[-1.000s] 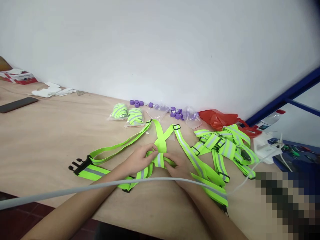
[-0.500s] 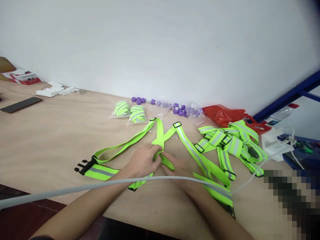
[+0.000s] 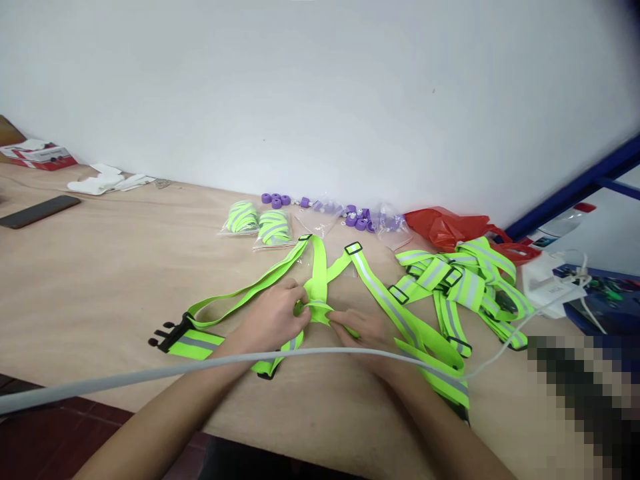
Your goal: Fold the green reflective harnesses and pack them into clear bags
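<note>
A yellow-green reflective strap harness [image 3: 320, 267] lies spread on the wooden table, its straps crossing near the middle. My left hand [image 3: 275, 317] pinches the strap just left of the crossing. On the right of the crossing, my right hand [image 3: 363, 333] holds the strap between thumb and fingers. A short stretch of strap spans the gap between the hands. The black buckle [image 3: 170, 333] rests at the harness's left end. Black slider rings [image 3: 353, 249] sit on the upper straps.
More straps [image 3: 467, 283] are heaped at the right, before a red bag [image 3: 445, 227]. Bagged straps [image 3: 274, 228] and purple rings [image 3: 357, 217] lie near the wall. A white cable [image 3: 310, 352] crosses over both forearms. A dark phone [image 3: 40, 211] lies far left.
My hands have moved apart, the left one leftward and the right one rightward. The strap between them now spans a wider gap.
</note>
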{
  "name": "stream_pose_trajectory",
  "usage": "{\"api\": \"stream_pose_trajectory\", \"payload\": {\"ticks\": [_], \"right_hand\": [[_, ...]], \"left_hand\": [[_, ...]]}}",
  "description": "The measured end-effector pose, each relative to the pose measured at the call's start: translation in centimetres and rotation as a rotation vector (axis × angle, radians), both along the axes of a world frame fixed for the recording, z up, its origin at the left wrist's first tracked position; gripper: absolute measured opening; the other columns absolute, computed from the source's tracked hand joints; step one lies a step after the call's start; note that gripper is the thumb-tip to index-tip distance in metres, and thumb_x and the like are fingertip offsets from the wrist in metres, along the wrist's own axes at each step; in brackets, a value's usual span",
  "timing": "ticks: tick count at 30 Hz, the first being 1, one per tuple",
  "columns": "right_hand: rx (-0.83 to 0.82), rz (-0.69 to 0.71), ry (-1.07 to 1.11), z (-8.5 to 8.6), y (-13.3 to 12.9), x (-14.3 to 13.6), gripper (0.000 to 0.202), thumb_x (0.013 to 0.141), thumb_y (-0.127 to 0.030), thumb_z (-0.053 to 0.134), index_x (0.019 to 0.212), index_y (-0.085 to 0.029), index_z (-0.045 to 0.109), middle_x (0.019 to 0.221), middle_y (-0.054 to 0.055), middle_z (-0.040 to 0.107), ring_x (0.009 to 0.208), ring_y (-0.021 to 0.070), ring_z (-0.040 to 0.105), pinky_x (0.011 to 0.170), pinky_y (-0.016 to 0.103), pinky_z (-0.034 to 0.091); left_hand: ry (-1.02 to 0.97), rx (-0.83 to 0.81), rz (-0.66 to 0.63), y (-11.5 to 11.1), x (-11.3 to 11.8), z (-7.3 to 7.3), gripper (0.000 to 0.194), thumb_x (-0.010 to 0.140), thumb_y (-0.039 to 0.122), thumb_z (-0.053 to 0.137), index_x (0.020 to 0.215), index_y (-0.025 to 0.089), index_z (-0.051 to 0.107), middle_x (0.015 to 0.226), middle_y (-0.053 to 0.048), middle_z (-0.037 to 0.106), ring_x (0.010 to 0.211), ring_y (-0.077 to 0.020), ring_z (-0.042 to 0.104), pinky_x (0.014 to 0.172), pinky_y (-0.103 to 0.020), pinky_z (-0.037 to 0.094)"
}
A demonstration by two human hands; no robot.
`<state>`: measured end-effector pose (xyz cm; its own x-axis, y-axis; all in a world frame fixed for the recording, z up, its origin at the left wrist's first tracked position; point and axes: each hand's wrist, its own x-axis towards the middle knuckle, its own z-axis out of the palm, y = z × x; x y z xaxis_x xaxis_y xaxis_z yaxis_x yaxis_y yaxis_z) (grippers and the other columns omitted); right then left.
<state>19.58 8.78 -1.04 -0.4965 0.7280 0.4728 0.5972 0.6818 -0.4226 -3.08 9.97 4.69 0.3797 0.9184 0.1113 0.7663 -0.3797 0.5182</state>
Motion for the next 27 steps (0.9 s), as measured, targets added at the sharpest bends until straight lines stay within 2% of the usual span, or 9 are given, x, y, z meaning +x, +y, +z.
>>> {"api": "stream_pose_trajectory", "payload": {"ticks": [2,6,8,15,17,19,22,23,27], "right_hand": [[-0.026,0.001,-0.024,0.3,-0.1,0.0,0.026,0.100,-0.023,0.048,0.101,-0.025,0.074,0.072,0.000,0.072,0.062,0.0154,0.068,0.059,0.026,0.051],[-0.155,-0.143,0.003,1.2,-0.4,0.2,0.017,0.094,-0.028,0.055,0.102,-0.026,0.070,0.091,0.002,0.076,0.080,0.0217,0.072,0.071,0.032,0.056],[-0.205,-0.196,0.016,1.5,-0.5,0.3,0.015,0.092,-0.029,0.057,0.101,-0.026,0.068,0.094,0.003,0.076,0.084,0.0237,0.072,0.073,0.034,0.057],[-0.252,-0.218,0.028,1.7,-0.1,0.8,0.016,0.089,-0.032,0.058,0.100,-0.026,0.066,0.093,0.003,0.076,0.083,0.0232,0.072,0.074,0.036,0.057],[-0.212,-0.222,-0.015,2.3,-0.5,1.5,0.019,0.089,-0.033,0.060,0.105,-0.025,0.066,0.096,0.004,0.076,0.085,0.0237,0.072,0.076,0.036,0.057],[-0.078,-0.251,-0.055,3.1,-1.6,2.7,0.021,0.091,-0.035,0.060,0.108,-0.024,0.066,0.099,0.006,0.075,0.091,0.0252,0.072,0.081,0.038,0.058],[0.180,-0.380,-0.069,3.9,-4.6,5.7,0.018,0.094,-0.034,0.060,0.109,-0.025,0.064,0.104,0.008,0.074,0.099,0.0269,0.070,0.088,0.040,0.057],[0.221,-0.429,-0.081,3.9,-5.7,6.8,0.018,0.095,-0.034,0.060,0.111,-0.026,0.063,0.105,0.008,0.073,0.100,0.0270,0.070,0.089,0.041,0.057],[0.226,-0.535,-0.180,2.9,-9.8,10.7,0.026,0.099,-0.038,0.054,0.121,-0.025,0.059,0.108,0.010,0.071,0.103,0.0291,0.069,0.090,0.044,0.057]], "left_hand": [[-0.072,-0.023,-0.010,0.0,-0.1,0.1,0.010,0.083,0.015,0.056,0.078,0.018,0.064,0.082,-0.003,0.065,0.074,-0.0184,0.062,0.068,-0.029,0.043],[-0.228,-0.126,0.000,0.0,-0.3,0.4,0.010,0.083,0.017,0.056,0.075,0.019,0.063,0.075,0.000,0.067,0.069,-0.0161,0.062,0.063,-0.025,0.044],[-0.294,-0.189,0.010,0.0,-0.4,0.5,0.010,0.083,0.021,0.056,0.074,0.019,0.061,0.072,0.001,0.068,0.065,-0.0151,0.061,0.060,-0.025,0.043],[-0.493,-0.323,-0.025,0.6,-0.4,0.0,0.015,0.084,0.031,0.059,0.076,0.018,0.060,0.068,0.001,0.064,0.060,-0.0134,0.057,0.055,-0.023,0.040],[-0.520,-0.325,-0.021,0.8,-0.5,-0.3,0.014,0.083,0.031,0.059,0.077,0.018,0.059,0.074,0.000,0.067,0.063,-0.0137,0.059,0.057,-0.024,0.043],[-0.539,-0.315,-0.013,0.9,-0.5,-0.5,0.013,0.082,0.030,0.060,0.076,0.018,0.057,0.084,-0.003,0.071,0.070,-0.0152,0.063,0.060,-0.024,0.046],[-0.539,-0.294,-0.005,0.9,-0.3,-0.8,0.014,0.081,0.031,0.059,0.073,0.020,0.054,0.092,-0.006,0.074,0.087,-0.0215,0.070,0.067,-0.027,0.052],[-0.532,-0.284,0.001,0.9,-0.3,-0.8,0.015,0.081,0.032,0.059,0.073,0.020,0.054,0.092,-0.007,0.074,0.093,-0.0238,0.070,0.069,-0.029,0.054],[-0.457,-0.204,-0.019,0.7,0.0,-0.6,0.015,0.083,0.031,0.059,0.073,0.021,0.054,0.102,-0.006,0.077,0.104,-0.0258,0.070,0.086,-0.036,0.055]]}}
